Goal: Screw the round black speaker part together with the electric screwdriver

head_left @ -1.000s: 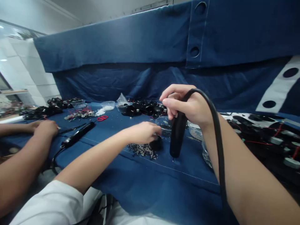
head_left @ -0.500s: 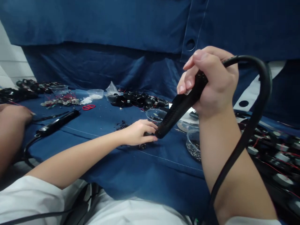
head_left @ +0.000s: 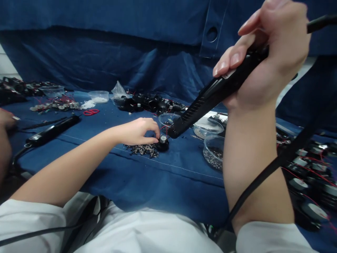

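My right hand point(head_left: 276, 59) is wrapped around a black corded electric screwdriver point(head_left: 207, 96), raised and tilted down to the left. Its nose is just above and right of a small black round part point(head_left: 164, 145) with a white disc on top and thin red wires. The thumb and fingers of my left hand point(head_left: 138, 131) pinch that part at its left edge, down on the blue cloth. A loose pile of small screws point(head_left: 144, 150) lies beneath and beside my left fingers. Whether the screwdriver's tip touches the part, I cannot tell.
Clear tubs point(head_left: 210, 154) with small pieces stand right of the part. Behind lie black parts point(head_left: 155, 103), red-handled scissors point(head_left: 91, 112) and a white-filled tub point(head_left: 98, 96). Another screwdriver point(head_left: 54, 130) rests at left near a co-worker's hand point(head_left: 6, 119). Wired black parts point(head_left: 302, 175) cover the right side.
My right hand and the screwdriver have moved up and right in view. My left hand has shifted left, and the round part in its fingers now shows. The whole view has shifted slightly.
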Action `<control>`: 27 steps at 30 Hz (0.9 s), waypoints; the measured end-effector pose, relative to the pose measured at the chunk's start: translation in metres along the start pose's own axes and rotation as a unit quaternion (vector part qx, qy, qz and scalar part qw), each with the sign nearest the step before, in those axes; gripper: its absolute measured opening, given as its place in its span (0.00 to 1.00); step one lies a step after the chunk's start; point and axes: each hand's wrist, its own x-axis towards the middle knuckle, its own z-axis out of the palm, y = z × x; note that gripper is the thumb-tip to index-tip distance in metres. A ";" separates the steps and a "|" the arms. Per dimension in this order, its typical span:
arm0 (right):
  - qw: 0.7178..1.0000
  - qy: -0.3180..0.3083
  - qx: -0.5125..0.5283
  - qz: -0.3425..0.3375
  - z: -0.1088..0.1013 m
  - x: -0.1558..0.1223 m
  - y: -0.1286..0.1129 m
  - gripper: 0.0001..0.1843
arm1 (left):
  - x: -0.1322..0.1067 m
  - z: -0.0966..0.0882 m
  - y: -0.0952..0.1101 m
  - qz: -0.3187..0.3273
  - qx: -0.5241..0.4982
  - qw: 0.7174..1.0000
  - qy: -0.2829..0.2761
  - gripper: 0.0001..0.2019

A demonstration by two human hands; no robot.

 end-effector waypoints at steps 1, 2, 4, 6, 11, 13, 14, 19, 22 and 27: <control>1.000 -0.008 -0.008 0.001 -0.001 0.000 -0.001 0.15 | -0.002 -0.004 -0.002 -0.021 -0.008 1.000 -0.013 0.08; 1.000 -0.018 -0.016 0.001 -0.002 0.000 -0.002 0.15 | -0.004 -0.007 -0.004 -0.045 -0.018 0.998 -0.031 0.08; 0.999 -0.036 -0.031 0.006 -0.003 -0.001 -0.001 0.15 | -0.007 -0.010 -0.008 -0.090 -0.037 0.992 -0.080 0.07; 0.998 -0.042 -0.039 0.010 -0.002 -0.002 0.001 0.15 | -0.009 -0.009 -0.011 -0.121 -0.045 0.982 -0.140 0.06; 0.997 -0.049 -0.062 0.013 0.001 -0.002 0.006 0.16 | -0.007 0.006 -0.013 -0.142 -0.035 0.969 -0.197 0.08; 0.996 -0.049 -0.071 0.016 0.002 -0.003 0.005 0.17 | -0.005 0.012 -0.014 -0.140 -0.031 0.968 -0.204 0.08; 0.996 -0.045 -0.074 0.014 0.003 -0.003 0.005 0.17 | -0.004 0.015 -0.014 -0.140 -0.028 0.968 -0.206 0.08; 0.997 -0.045 -0.058 0.015 0.003 -0.004 0.005 0.15 | -0.003 0.021 -0.017 -0.133 -0.023 0.970 -0.204 0.07; 0.997 -0.050 -0.046 0.024 0.002 -0.003 0.006 0.15 | -0.005 0.015 -0.017 -0.121 -0.016 0.970 -0.208 0.07; 0.998 -0.040 -0.048 0.015 0.003 -0.003 0.007 0.15 | -0.007 0.001 -0.018 -0.152 -0.030 0.978 -0.139 0.05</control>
